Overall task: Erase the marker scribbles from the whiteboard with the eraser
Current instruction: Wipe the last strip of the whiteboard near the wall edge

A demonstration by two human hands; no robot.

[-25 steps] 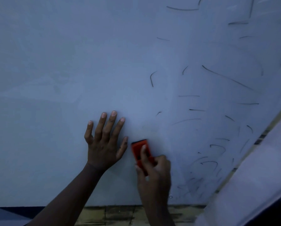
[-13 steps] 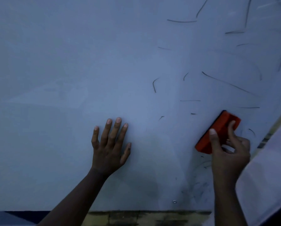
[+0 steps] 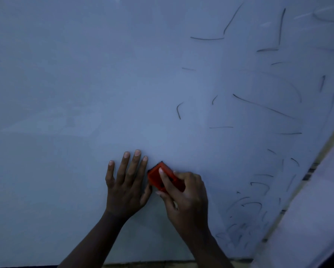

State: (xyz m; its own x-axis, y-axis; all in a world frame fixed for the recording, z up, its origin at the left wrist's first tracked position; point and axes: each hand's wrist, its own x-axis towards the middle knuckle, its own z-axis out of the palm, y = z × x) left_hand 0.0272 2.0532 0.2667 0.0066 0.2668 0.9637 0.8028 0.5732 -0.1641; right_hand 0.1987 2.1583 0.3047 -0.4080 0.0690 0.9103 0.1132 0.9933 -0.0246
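Observation:
The whiteboard fills most of the view. Its left half is wiped clean. Dark marker scribbles are scattered over its right half, with a smudged cluster near the lower right edge. My right hand grips the red eraser and presses it against the board at lower centre. My left hand lies flat on the board with its fingers spread. The eraser sits right next to that hand's thumb and forefinger.
A second white panel runs along the board's right edge. A strip of yellowish tiled floor shows between them, and more floor below the board's bottom edge.
My right hand swept the eraser from lower centre out to the right, then back left beside my left hand. Some short strokes in the middle are gone. The view shifted down slightly.

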